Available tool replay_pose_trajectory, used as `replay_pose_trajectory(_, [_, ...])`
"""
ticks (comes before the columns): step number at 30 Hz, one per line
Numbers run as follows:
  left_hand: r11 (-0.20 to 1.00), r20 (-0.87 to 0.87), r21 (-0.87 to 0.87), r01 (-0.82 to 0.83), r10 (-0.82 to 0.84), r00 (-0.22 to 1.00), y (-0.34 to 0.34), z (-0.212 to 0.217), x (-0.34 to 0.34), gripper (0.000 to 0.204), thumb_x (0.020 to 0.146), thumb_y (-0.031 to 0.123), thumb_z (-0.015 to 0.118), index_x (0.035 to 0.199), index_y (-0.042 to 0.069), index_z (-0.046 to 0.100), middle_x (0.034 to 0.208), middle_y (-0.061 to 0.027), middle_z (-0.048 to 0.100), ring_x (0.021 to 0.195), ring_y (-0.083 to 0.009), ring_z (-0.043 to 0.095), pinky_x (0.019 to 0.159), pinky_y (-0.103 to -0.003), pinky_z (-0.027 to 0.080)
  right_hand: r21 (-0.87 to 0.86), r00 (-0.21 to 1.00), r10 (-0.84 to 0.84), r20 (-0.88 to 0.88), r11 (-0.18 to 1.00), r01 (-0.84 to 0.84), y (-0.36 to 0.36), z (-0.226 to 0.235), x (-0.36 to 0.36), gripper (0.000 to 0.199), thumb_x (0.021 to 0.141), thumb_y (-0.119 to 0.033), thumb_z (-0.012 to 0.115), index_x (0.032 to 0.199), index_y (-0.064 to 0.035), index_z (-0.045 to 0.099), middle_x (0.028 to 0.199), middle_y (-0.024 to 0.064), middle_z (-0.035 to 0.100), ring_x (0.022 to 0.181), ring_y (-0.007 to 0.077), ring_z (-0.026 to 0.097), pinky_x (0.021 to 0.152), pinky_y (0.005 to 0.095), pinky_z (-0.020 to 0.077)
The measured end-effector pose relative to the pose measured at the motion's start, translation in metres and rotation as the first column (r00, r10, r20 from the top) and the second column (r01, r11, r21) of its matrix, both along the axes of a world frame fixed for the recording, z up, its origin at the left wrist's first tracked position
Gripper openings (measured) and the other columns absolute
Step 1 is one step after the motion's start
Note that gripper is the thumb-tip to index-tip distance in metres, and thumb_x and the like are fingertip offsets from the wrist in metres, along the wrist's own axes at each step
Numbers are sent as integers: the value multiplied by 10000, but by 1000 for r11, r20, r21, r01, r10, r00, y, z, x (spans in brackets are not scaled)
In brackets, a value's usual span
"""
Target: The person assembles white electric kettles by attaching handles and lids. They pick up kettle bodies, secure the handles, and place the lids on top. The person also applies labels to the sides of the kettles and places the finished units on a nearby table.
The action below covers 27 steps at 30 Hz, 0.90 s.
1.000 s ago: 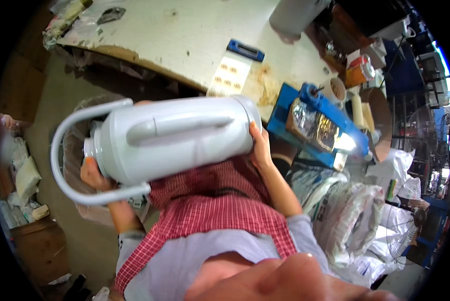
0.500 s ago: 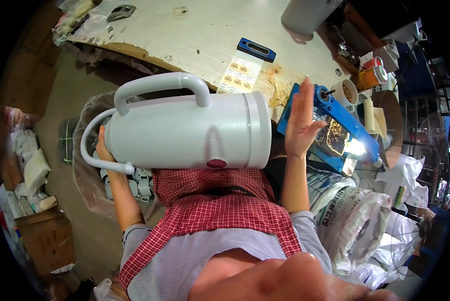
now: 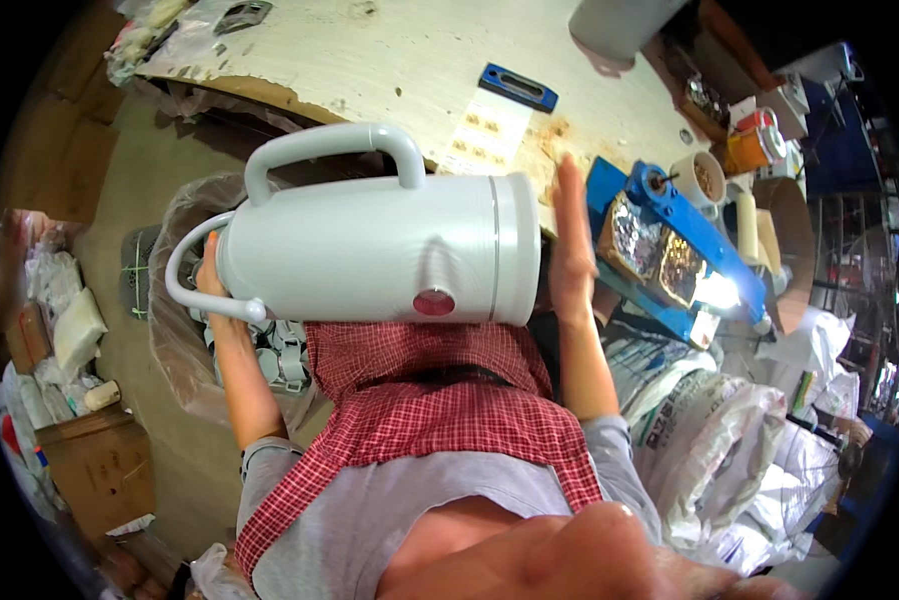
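A light grey vacuum jug (image 3: 359, 250) lies sideways across in front of me, above my lap. Its big fixed handle (image 3: 334, 140) points to the far side, and a thin carrying loop (image 3: 177, 270) curves round its left end. A dark red oval spot (image 3: 433, 301) shows low on the body. My left hand (image 3: 209, 280) is cupped at the left end, inside the loop, with its fingers mostly hidden behind the jug. My right hand (image 3: 572, 250) is held upright and flat, fingers stretched, with a small gap between it and the jug's right end.
On the pale worktable (image 3: 369, 60) lie a blue-framed tool (image 3: 518, 87) and a sheet of labels (image 3: 484, 135). A blue metal device (image 3: 689, 240) with a bright light stands right of my hand. A plastic bag of grey parts (image 3: 279, 360) sits at left; white sacks (image 3: 709, 440) lie at right.
My right hand has moved left, closer to the jug's right end, and turned edge-on. The jug has rolled slightly, so the red oval shows more fully. My left hand stays at its end.
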State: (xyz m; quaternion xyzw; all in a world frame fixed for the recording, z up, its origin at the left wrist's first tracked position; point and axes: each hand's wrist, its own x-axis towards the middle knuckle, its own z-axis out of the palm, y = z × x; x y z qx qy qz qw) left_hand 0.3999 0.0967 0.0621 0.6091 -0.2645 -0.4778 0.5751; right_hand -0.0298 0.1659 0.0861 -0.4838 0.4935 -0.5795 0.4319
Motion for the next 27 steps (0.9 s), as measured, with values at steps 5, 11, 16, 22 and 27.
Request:
replay_pose_trajectory(5, [1000, 148, 7, -25, 24, 989, 10, 9, 17, 410, 988, 342, 557, 1104, -32, 678, 1005, -110, 713, 869, -176, 691, 738, -301, 552, -362, 823, -240, -514, 931, 46, 56, -42, 28, 948, 846, -732, 534, 1325, 85, 500, 1168, 244, 583, 1052, 371, 570, 933, 447, 459])
replay_pose_trajectory(11, [682, 567, -543, 489, -132, 813, -3, 93, 26, 490, 903, 394, 578, 900, -85, 679, 792, -168, 692, 725, -214, 662, 900, -386, 506, 649, 828, 507, 240, 550, -525, -16, -54, 6, 612, 991, -449, 534, 1357, 41, 524, 1182, 139, 653, 1101, 187, 586, 963, 357, 461])
replay_pose_trajectory(16, [360, 549, -533, 766, -541, 637, -98, 137, -47, 501, 823, 447, 617, 645, -20, 577, 643, -111, 623, 596, -205, 583, 943, -381, 457, -274, 563, -364, -742, 931, 240, -153, -92, -47, 317, 812, -237, 738, 1078, -71, 686, 1121, 146, 642, 1061, 350, 582, 897, 428, 462])
replay_pose_trajectory(22, [298, 408, -513, 805, -740, 535, -152, 45, -110, 504, 818, 402, 601, 492, 50, 448, 491, -37, 472, 509, -170, 430, 849, -373, 375, -267, 436, -455, -777, 864, 426, -183, -141, -41, 219, 778, -209, 752, 970, -120, 699, 1039, 89, 642, 1037, 302, 550, 918, 472, 389])
replay_pose_trajectory(27, [318, 421, -424, 848, -760, 496, -165, 19, -115, 391, 830, 276, 591, 551, 19, 497, 555, -30, 506, 597, -143, 502, 1060, -414, 356, -271, 504, -455, -734, 877, 396, -182, -143, -45, 158, 765, -180, 752, 889, -108, 686, 959, 60, 660, 952, 296, 589, 894, 461, 384])
